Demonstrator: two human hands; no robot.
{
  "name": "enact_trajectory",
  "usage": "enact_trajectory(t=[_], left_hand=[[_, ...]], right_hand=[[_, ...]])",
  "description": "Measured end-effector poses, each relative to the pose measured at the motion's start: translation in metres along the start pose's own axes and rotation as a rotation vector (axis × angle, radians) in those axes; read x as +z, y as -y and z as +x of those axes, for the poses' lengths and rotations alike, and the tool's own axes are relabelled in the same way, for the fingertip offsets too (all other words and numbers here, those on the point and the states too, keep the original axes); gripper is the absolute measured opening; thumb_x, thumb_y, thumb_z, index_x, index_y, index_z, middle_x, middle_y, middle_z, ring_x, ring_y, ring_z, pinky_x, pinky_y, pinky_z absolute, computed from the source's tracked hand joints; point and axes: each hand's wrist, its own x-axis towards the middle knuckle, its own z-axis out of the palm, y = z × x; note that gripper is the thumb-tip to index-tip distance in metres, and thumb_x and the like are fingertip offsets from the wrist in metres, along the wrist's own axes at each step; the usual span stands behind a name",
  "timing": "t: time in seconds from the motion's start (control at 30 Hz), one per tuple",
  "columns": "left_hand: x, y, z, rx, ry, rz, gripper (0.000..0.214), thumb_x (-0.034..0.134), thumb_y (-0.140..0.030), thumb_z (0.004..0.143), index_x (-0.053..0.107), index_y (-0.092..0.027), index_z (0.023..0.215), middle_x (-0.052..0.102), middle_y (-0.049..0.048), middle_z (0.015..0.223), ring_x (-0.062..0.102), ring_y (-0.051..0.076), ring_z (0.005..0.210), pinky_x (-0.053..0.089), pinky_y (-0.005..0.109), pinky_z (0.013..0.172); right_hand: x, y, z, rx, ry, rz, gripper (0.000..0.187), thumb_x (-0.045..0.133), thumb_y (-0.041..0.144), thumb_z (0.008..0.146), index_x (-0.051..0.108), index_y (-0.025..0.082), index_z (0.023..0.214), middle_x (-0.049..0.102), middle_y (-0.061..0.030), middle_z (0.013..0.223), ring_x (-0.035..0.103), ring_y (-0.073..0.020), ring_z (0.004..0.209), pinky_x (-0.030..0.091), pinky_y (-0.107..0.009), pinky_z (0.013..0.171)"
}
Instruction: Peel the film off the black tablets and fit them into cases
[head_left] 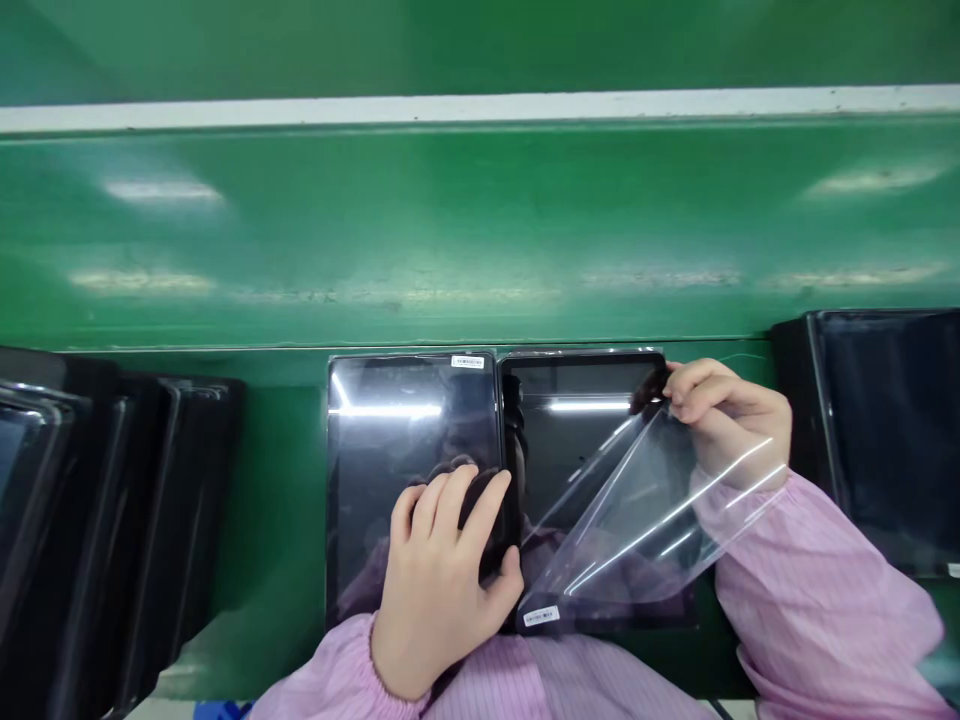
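At the far left, a row of black tablets [112, 500] leans on edge against the green workbench [480, 230]. The left hand [442, 570] lies open, fingers spread, on a glossy tablet [405, 430], seemingly pinning it flat. Beside that, the right hand [727, 425] pinches a corner of clear protective film [637, 510] between its fingers, holding it arched above a second tablet [581, 440]. Another black tablet [881, 430] leans at the far right.

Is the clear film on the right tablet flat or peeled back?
Peeled back: the right hand lifts the clear film off the tablet's screen.
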Motion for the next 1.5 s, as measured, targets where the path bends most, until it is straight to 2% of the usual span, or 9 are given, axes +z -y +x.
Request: enact_trajectory(t=[0.1,0.23,0.33,0.57,0.93,1.07,1.23,1.37,1.5], left_hand=[[0.002,0.0,0.001,0.009,-0.017,0.021,0.054,0.054,-0.03,0.086,0.056,-0.014,0.137,0.061,0.0151,0.122,0.053,0.031,0.113,0.03,0.045,0.102],[0.003,0.001,0.001,0.006,-0.04,0.024,0.057,0.053,-0.03,0.086,0.053,-0.005,0.137,0.062,0.0177,0.122,0.052,0.031,0.114,0.029,0.044,0.103],[0.003,0.002,0.0,0.008,-0.037,0.022,0.055,0.052,-0.03,0.087,0.053,-0.008,0.137,0.061,0.0167,0.125,0.052,0.03,0.115,0.029,0.043,0.104],[0.005,-0.002,-0.001,-0.029,-0.019,0.016,0.059,0.053,-0.03,0.086,0.051,-0.013,0.142,0.059,0.0167,0.132,0.052,0.032,0.121,0.032,0.048,0.103],[0.016,-0.03,0.003,-0.064,-0.01,-0.103,0.042,0.048,-0.016,0.086,0.066,-0.01,0.124,0.046,0.0248,0.147,0.041,0.038,0.138,0.034,0.059,0.11],[0.021,-0.043,0.001,-0.146,0.027,-0.283,0.039,0.045,-0.016,0.088,0.064,-0.006,0.12,0.052,0.0216,0.143,0.036,0.037,0.142,0.024,0.061,0.118],[0.017,-0.062,-0.005,-0.332,0.014,-0.794,0.05,0.046,-0.022,0.091,0.047,-0.012,0.14,0.049,0.0155,0.148,0.043,0.028,0.14,0.034,0.049,0.117],[0.01,-0.074,-0.005,-0.432,0.14,-1.166,0.056,0.06,-0.037,0.089,0.044,-0.02,0.14,0.056,0.0112,0.143,0.05,0.026,0.135,0.041,0.043,0.113],[0.01,-0.082,-0.006,-0.447,0.135,-1.254,0.063,0.074,-0.025,0.077,0.049,-0.023,0.135,0.063,0.0064,0.135,0.057,0.024,0.128,0.045,0.036,0.109]], right_hand=[[0.002,0.006,0.002,-0.035,0.026,-0.144,0.021,0.072,0.013,0.072,0.069,0.031,0.063,0.066,-0.0041,0.091,0.064,-0.0297,0.091,0.046,-0.059,0.1],[0.004,0.015,0.011,-0.026,0.189,-0.294,0.013,0.067,0.016,0.075,0.07,0.029,0.077,0.065,-0.0059,0.126,0.057,-0.0359,0.124,0.044,-0.059,0.103],[0.008,0.019,0.017,-0.056,0.267,-0.387,0.014,0.061,0.013,0.073,0.065,0.026,0.075,0.069,-0.0072,0.118,0.063,-0.0348,0.116,0.047,-0.055,0.097],[0.023,0.011,0.02,-0.258,0.105,-0.393,0.016,0.047,0.011,0.073,0.056,0.023,0.066,0.069,-0.0073,0.095,0.064,-0.0281,0.096,0.046,-0.046,0.088],[-0.011,0.003,-0.015,-0.141,-0.169,-0.285,0.021,0.044,0.018,0.072,0.054,0.022,0.054,0.061,-0.0063,0.081,0.06,-0.0253,0.087,0.043,-0.04,0.081],[-0.007,-0.001,-0.022,-0.06,-0.258,-0.235,0.021,0.043,0.017,0.071,0.051,0.021,0.052,0.061,-0.007,0.083,0.061,-0.0244,0.088,0.045,-0.039,0.08],[0.004,-0.002,-0.023,-0.013,-0.374,-0.172,0.015,0.049,0.017,0.071,0.049,0.022,0.057,0.061,-0.0048,0.086,0.061,-0.0207,0.081,0.05,-0.035,0.071],[0.01,0.001,-0.022,-0.009,-0.428,-0.126,0.014,0.053,0.018,0.074,0.049,0.023,0.061,0.062,-0.0037,0.086,0.063,-0.0206,0.083,0.052,-0.034,0.074],[0.008,0.011,-0.017,-0.018,-0.441,-0.076,0.015,0.053,0.025,0.081,0.051,0.023,0.066,0.065,-0.0059,0.096,0.065,-0.0224,0.094,0.053,-0.039,0.083]])
